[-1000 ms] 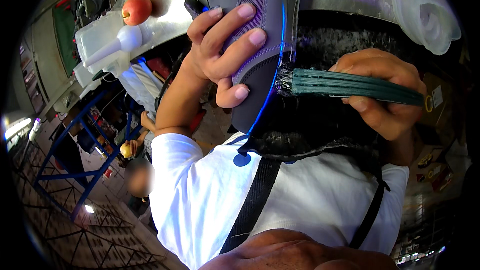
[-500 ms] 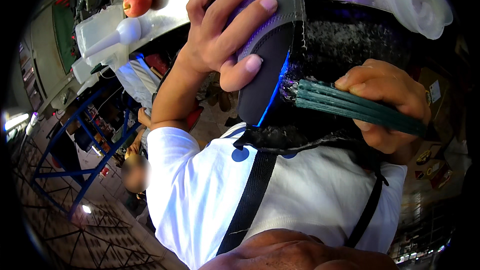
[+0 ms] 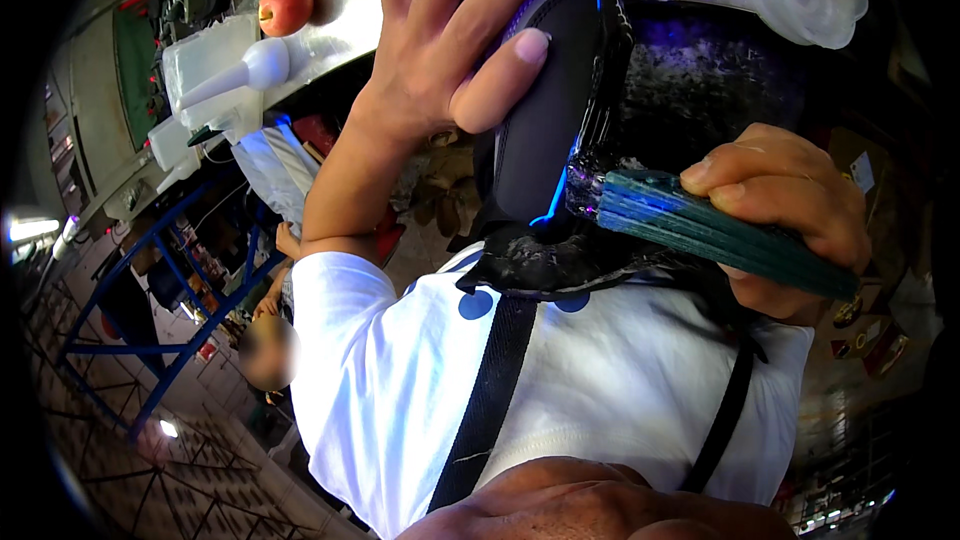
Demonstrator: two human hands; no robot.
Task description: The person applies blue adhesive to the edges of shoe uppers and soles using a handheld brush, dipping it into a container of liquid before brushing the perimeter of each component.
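A dark grey shoe [image 3: 537,115] with stitched seams is in my left hand [image 3: 435,50], whose fingers wrap over its side from the left. Along the shoe's lower right edge runs a line that glows bright blue. My right hand [image 3: 795,190] is closed around the ridged dark green handle of a brush [image 3: 720,232]. Its dark, wet-looking tip meets the shoe's edge just right of the blue line. The far end of the shoe is cut off by the top of the view.
A black, stained apron [image 3: 530,260] hangs below the shoe. On the metal table [image 3: 345,15] are an apple [image 3: 286,10], a translucent bottle with a white spout [image 3: 225,65] and a rolled clear plastic sheet [image 3: 815,0]. Another person [image 3: 268,305] is at the left, behind a blue frame [image 3: 150,348].
My left hand has moved the shoe upward and turned it slightly. The brush has shifted a little down and right, still at the shoe's edge, its handle tilting more steeply.
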